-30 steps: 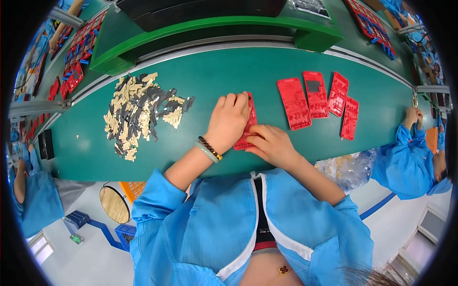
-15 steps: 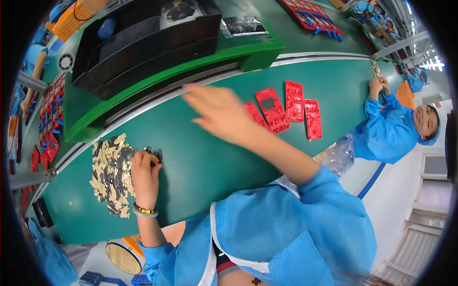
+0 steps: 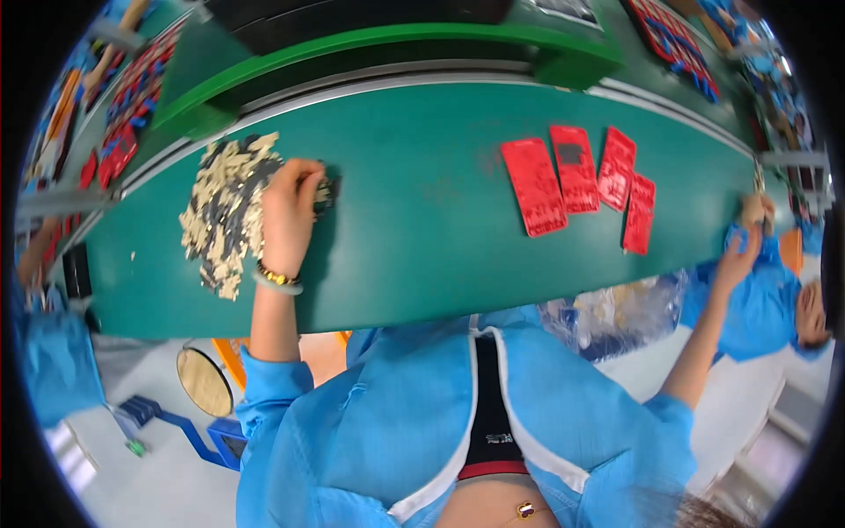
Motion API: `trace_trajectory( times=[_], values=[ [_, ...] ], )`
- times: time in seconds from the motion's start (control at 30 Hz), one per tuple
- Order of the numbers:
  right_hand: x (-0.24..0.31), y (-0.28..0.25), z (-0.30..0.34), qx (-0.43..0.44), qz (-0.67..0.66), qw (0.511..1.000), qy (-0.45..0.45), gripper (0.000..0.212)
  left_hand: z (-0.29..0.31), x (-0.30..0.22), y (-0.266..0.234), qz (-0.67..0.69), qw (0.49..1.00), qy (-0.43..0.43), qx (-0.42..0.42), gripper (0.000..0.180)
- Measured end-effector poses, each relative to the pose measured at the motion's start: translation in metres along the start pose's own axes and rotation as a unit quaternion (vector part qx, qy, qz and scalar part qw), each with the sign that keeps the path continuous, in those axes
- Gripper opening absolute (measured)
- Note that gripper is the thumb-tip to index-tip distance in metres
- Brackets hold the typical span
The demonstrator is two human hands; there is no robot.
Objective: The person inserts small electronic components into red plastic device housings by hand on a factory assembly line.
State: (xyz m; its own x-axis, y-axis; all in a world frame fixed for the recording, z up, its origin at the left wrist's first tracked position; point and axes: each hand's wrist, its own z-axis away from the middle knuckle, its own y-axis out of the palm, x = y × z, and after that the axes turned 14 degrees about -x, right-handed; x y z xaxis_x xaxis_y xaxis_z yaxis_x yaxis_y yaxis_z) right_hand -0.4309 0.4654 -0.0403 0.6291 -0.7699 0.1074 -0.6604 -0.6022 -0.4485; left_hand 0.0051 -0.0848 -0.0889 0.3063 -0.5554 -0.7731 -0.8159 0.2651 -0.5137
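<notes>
Cream and dark-grey slim plastic pieces (image 3: 220, 216) lie heaped beside the left hand (image 3: 289, 216), mostly to its left, with a few more at its fingertips. That hand's fingers are drawn together over the pieces; whether one is pinched between them cannot be told. The right hand (image 3: 739, 255), well apart from it, is held out past the near edge with fingers loosely parted and nothing visible in them.

Between the hands, nearer the right one, four red flat rectangular plastic shells (image 3: 535, 189) lie in a loose row, one with a dark window. As far as can be judged, these four are set out apart from the heap, while the heap is large and unsorted, so much seems left to handle. Whether any slim piece sits inside a shell is too small to tell.

Beneath it all is a smooth green bench (image 3: 414, 238). Beyond the hands stands a bright green raised frame (image 3: 387, 33). Far left and far right of them are racks of red and blue parts (image 3: 673, 48). Below the shells, on the right hand's near side, hangs a clear plastic bag (image 3: 616, 321); behind that hand sits a co-worker in blue (image 3: 739, 308). Nearer the body than the left hand is a round wooden stool top (image 3: 204, 383) above a pale floor (image 3: 185, 484).
</notes>
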Motion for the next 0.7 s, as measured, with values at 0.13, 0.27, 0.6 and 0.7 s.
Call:
trace_trajectory(
  times=[0.13,0.27,0.6,0.7],
  values=[
    [0.257,0.020,0.063,0.207,-0.130,0.890,-0.384,0.040,0.002,-0.003,-0.003,-0.033,0.998,0.032,-0.040,0.007],
    [0.335,0.020,0.068,0.321,-0.282,0.861,-0.276,0.039,0.011,-0.015,-0.019,-0.123,0.975,0.159,-0.094,0.006],
    [0.429,0.036,0.073,0.360,-0.538,0.762,0.022,0.032,0.036,-0.046,-0.002,0.230,0.965,-0.083,0.095,0.014],
    [0.461,0.045,0.042,0.456,-0.608,0.601,0.249,0.028,0.039,-0.050,0.016,0.262,0.951,-0.112,0.121,0.015]
  ],
)
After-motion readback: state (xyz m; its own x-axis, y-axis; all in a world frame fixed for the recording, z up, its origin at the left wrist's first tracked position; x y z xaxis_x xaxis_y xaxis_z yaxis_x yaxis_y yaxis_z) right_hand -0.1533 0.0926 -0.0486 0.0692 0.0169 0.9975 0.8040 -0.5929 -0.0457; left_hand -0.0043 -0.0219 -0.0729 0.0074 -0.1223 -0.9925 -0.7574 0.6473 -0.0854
